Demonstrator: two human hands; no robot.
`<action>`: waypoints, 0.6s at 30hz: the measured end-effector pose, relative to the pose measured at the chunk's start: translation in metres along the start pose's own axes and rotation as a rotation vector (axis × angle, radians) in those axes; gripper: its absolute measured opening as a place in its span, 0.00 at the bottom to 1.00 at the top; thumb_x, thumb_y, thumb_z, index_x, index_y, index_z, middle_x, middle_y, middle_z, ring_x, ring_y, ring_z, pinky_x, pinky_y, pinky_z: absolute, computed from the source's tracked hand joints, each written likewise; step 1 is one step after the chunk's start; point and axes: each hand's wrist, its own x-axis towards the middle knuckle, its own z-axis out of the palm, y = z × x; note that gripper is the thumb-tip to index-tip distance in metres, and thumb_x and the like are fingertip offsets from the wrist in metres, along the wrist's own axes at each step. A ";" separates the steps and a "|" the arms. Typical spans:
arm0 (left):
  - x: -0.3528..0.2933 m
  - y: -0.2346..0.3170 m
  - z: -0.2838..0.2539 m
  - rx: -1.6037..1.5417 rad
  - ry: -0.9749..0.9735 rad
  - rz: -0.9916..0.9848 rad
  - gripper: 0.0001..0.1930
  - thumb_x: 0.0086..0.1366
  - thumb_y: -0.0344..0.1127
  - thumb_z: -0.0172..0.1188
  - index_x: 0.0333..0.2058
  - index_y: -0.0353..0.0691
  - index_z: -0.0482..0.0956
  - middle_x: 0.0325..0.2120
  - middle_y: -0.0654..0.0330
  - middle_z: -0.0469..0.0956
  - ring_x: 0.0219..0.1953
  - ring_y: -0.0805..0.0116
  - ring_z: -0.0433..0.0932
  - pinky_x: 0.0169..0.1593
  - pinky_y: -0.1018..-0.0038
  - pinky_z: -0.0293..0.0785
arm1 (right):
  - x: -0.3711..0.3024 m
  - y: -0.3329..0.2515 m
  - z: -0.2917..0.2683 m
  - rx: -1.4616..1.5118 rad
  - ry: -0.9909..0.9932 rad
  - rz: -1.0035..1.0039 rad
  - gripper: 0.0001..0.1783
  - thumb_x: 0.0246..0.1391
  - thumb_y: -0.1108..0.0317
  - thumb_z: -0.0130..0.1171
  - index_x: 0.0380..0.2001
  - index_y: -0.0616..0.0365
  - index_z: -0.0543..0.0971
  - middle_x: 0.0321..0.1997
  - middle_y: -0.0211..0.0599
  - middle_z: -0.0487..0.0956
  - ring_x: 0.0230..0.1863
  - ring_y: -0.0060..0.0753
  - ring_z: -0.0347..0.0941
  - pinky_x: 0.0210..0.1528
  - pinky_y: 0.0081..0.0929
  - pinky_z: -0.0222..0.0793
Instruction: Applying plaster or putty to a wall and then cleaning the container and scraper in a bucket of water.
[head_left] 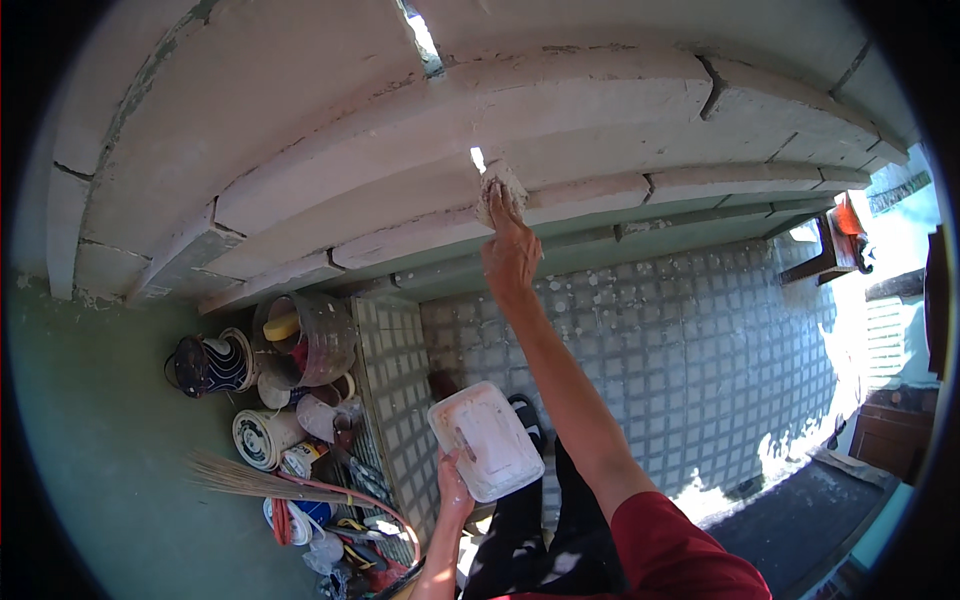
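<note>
My right arm reaches up and away. The fingers of my right hand press a pale, paste-smeared pad, sponge or cloth I cannot tell, against the slatted wall. The pad sits just below a narrow gap where bright light shows through. Lower down, my left hand grips the left edge of a white rectangular plastic tub. Pale pinkish paste lies inside it, with a darker brownish streak or object near its left side. White smears mark the left hand.
To the left stand a clear plastic bucket, a dark patterned pail and a white paint bucket. A stick broom and a hose lie among clutter. Checked floor tiles stretch right toward a wooden stool.
</note>
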 end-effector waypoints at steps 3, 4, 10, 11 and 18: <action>0.004 0.001 -0.008 -0.013 -0.020 0.024 0.21 0.62 0.42 0.44 0.53 0.41 0.62 0.41 0.58 0.71 0.43 0.62 0.72 0.48 0.65 0.70 | -0.010 0.009 -0.008 0.170 0.150 -0.096 0.35 0.36 0.90 0.44 0.53 0.60 0.71 0.54 0.48 0.72 0.50 0.50 0.73 0.46 0.33 0.72; 0.004 0.003 -0.009 -0.014 -0.016 0.025 0.21 0.62 0.42 0.44 0.53 0.41 0.62 0.41 0.58 0.71 0.43 0.62 0.72 0.48 0.65 0.70 | -0.014 0.008 -0.011 0.249 0.282 -0.124 0.34 0.36 0.90 0.44 0.53 0.61 0.72 0.53 0.49 0.73 0.49 0.50 0.73 0.46 0.32 0.72; 0.010 -0.002 -0.011 -0.020 -0.015 0.010 0.22 0.62 0.42 0.45 0.53 0.40 0.62 0.42 0.57 0.71 0.43 0.61 0.72 0.48 0.63 0.70 | 0.012 -0.005 0.010 0.250 0.368 -0.095 0.34 0.37 0.90 0.43 0.53 0.61 0.71 0.53 0.49 0.73 0.49 0.50 0.73 0.46 0.33 0.72; 0.014 -0.006 -0.014 -0.026 -0.027 0.009 0.22 0.62 0.42 0.46 0.52 0.39 0.62 0.42 0.57 0.72 0.43 0.61 0.72 0.48 0.63 0.70 | 0.013 -0.006 0.015 0.191 0.247 -0.103 0.35 0.36 0.90 0.43 0.53 0.62 0.71 0.53 0.49 0.73 0.49 0.51 0.73 0.48 0.35 0.71; 0.003 0.010 -0.001 0.008 0.008 -0.004 0.22 0.61 0.43 0.46 0.51 0.38 0.64 0.40 0.56 0.72 0.43 0.61 0.73 0.48 0.64 0.70 | -0.011 0.022 -0.008 0.344 0.209 -0.229 0.35 0.35 0.90 0.43 0.53 0.60 0.72 0.51 0.48 0.75 0.47 0.50 0.74 0.43 0.33 0.73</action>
